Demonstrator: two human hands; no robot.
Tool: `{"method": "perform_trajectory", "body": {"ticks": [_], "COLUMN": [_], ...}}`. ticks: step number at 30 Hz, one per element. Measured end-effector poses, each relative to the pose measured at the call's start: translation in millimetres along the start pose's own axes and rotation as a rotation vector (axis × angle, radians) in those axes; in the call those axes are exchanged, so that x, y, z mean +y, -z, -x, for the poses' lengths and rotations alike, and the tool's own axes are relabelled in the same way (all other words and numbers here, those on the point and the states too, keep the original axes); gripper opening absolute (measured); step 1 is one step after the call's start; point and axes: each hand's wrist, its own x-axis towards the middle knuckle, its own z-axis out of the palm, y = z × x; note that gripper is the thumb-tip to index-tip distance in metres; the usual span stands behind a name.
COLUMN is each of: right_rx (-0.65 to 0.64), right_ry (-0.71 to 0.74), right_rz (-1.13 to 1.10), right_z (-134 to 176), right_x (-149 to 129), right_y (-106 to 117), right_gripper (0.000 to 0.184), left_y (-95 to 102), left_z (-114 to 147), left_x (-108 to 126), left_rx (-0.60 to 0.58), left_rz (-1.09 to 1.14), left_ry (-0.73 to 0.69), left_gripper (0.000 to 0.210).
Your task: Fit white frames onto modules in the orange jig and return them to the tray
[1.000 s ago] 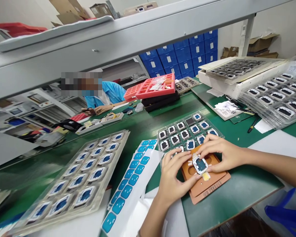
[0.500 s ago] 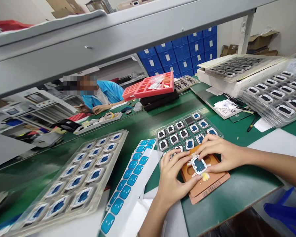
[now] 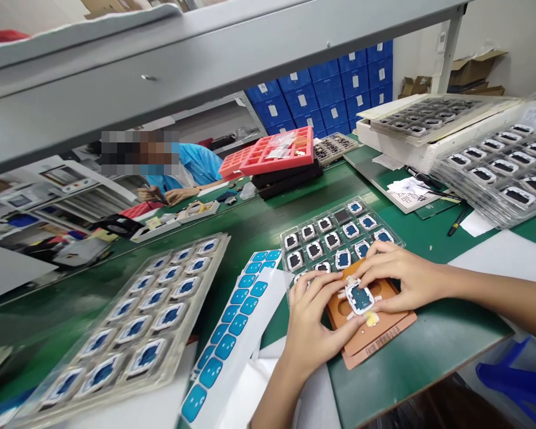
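Observation:
A small white-rimmed housing [image 3: 360,297] with a blue film in its middle sits on an orange fixture plate [image 3: 375,344] bearing printed characters. My left hand [image 3: 315,322] is curved round the plate's left side, fingertips by the housing's upper edge and thumb at its lower edge. From the right, my right hand [image 3: 397,279] grips the housing's rim between thumb and fingers. A yellow patch [image 3: 372,319] shows just below the housing. Behind my hands lies a clear tray [image 3: 290,224] of similar housings, some dark, some blue. My fingers partly cover the plate's upper part.
Left of my hands lie a sheet of blue stickers [image 3: 226,347] and a large tray [image 3: 221,253] of blue-filmed housings. Stacked trays [image 3: 495,208], a pen [image 3: 456,219] and papers lie right. A red compartment tray [image 3: 268,152] is farther back, near a co-worker in blue [image 3: 201,164].
The view has shifted slightly. Both hands stay almost in the same place on the housing and plate.

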Motion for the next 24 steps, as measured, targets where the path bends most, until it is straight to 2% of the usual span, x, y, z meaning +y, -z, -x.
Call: {"method": "perform_trajectory", "body": {"ticks": [6, 9, 12, 15, 17, 19, 22, 24], "right_rx": [-0.069, 0.018, 0.057, 0.052, 0.074, 0.086, 0.060, 0.048], "right_ry": [-0.021, 0.013, 0.014, -0.029, -0.085, -0.168, -0.303, -0.377], "right_rz": [0.058, 0.027, 0.008, -0.050, -0.207, -0.458, -0.825, -0.983], "right_z": [2.3, 2.4, 3.1, 4.9, 5.8, 5.9, 5.1, 4.3], "right_x": [3.0, 5.3, 5.6, 4.1, 3.5, 4.1, 7.8, 11.4], "right_y": [-2.4, -5.4, -7.8, -9.3, -10.1, -10.7, -11.4, -11.8], "right_gripper": [0.018, 0.024, 0.033, 0.041, 0.047, 0.052, 0.057, 0.061], "left_y": [-3.4, -2.7, -1.6, -2.6, -4.2, -6.0, -8.0, -8.3], "left_z": [-2.5, -1.7, 0.9, 3.3, 4.4, 5.3, 6.5, 6.5], "left_x": [-6.5, -10.6, -12.5, -10.5, -7.9, -6.2, -8.8, -16.0], "left_rx": [-0.069, -0.073, -0.111, -0.208, -0.254, -0.257, -0.189, -0.110], "left_rz": [0.079, 0.170, 0.271, 0.298, 0.281, 0.257, 0.223, 0.188], "left_ry": [0.041, 0.056, 0.038, 0.017, 0.013, 0.021, 0.053, 0.093], "left_gripper": [0.038, 0.040, 0.056, 0.073, 0.077, 0.081, 0.078, 0.064]}}
